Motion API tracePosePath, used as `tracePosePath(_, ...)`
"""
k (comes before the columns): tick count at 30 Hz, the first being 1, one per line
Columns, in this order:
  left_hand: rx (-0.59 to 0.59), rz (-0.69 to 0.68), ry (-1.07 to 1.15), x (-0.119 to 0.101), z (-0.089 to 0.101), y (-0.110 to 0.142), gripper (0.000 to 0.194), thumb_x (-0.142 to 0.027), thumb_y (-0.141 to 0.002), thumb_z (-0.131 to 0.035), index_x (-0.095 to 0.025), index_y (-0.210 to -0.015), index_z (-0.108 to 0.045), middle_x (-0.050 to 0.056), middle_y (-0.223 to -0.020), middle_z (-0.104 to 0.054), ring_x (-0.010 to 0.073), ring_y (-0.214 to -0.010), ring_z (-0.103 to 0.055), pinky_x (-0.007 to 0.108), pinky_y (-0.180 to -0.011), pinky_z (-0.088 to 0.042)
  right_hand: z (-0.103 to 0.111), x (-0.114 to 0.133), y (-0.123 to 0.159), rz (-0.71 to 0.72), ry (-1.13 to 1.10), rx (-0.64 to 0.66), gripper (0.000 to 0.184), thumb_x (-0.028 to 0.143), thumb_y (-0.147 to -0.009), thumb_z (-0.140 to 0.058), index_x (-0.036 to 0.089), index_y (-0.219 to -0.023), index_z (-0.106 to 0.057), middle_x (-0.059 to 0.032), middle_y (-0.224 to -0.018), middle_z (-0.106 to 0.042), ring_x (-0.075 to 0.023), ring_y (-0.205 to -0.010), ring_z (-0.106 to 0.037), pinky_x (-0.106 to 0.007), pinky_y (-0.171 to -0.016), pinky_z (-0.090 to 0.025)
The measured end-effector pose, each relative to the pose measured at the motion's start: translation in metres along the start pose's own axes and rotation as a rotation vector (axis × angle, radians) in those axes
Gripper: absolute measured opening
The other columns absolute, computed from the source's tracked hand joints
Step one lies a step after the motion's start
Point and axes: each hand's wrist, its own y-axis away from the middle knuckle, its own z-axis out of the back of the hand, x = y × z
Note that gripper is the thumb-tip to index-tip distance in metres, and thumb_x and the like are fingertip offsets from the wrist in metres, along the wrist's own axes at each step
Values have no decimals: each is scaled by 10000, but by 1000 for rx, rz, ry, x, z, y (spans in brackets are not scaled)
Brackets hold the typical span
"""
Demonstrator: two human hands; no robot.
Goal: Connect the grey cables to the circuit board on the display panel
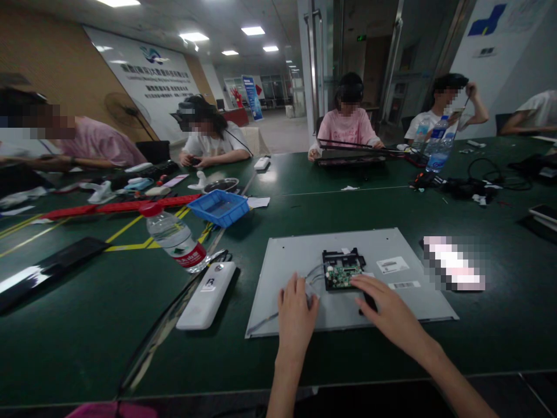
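A broad dark-green tabletop (78,354) stretches across the foreground, yellow lines (126,248) marking its left side. Beyond it, a tan wall (52,52) bears a white signboard (130,84), with a fan (124,110) in front. Rectangular ceiling lights (253,31) recede above a pale floor (278,136) toward a blue banner (251,97) and what seems a red desk (235,117). Glass doors (339,58) stand left of a whitish wall (487,81).

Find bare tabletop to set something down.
Green table is bare just behind the grey panel, right of the blue tray, and beyond the panel's near right corner. Crowded: circuit board between left hand and right hand; around bottle and white device.
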Motion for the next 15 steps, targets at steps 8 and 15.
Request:
tracePosePath(8,-66,-126,51,-5,12,8,282,-241,-845,-513,-197,-1123,-511,105,-1180,-523,274,-1116,-484,446,-949,-396,28,-74,-30,-164,-111,-4,349,257,-754,-586,214,-1098,-625,-89,-1098,-619,-234,-989,-588,-408,-842,-493)
tracePosePath(15,36,-131,-127,-10,21,0,208,-128,-850,-465,-218,-962,-615,60,-975,-617,246,-914,-540,394,-774,-414,26,-77,-43,-127,-91,97,124,253,-732,-614,212,-827,-682,-51,-913,-624,-198,-844,-605,-351,-755,-495)
